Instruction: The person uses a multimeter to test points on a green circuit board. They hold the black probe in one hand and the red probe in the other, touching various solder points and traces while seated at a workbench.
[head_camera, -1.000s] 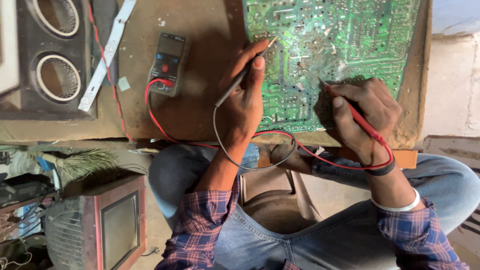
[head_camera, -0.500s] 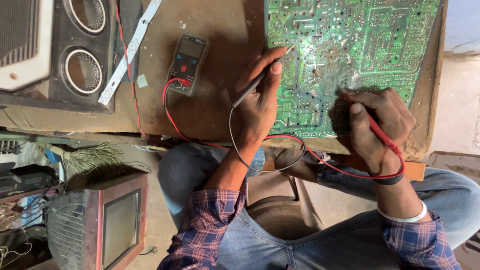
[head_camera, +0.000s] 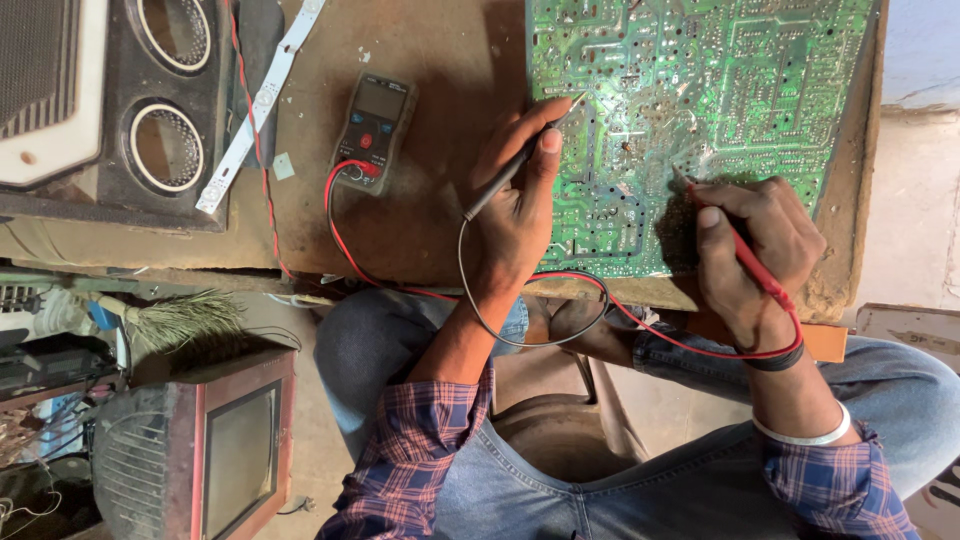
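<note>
Pinching slim probes: left hand (head_camera: 520, 215) on black probe (head_camera: 505, 180), right hand (head_camera: 755, 250) on red probe (head_camera: 745, 260), tips touching glossy green circuit board (head_camera: 700, 90) atop worn brown surface (head_camera: 440, 220).

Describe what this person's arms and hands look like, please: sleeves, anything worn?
Both hands are bare, no gloves. The left hand comes from a plaid shirt sleeve in blue, red and purple, pushed up toward the elbow. The right hand has a dark band at the wrist, a pale bangle further up, then the same plaid cuff.
</note>
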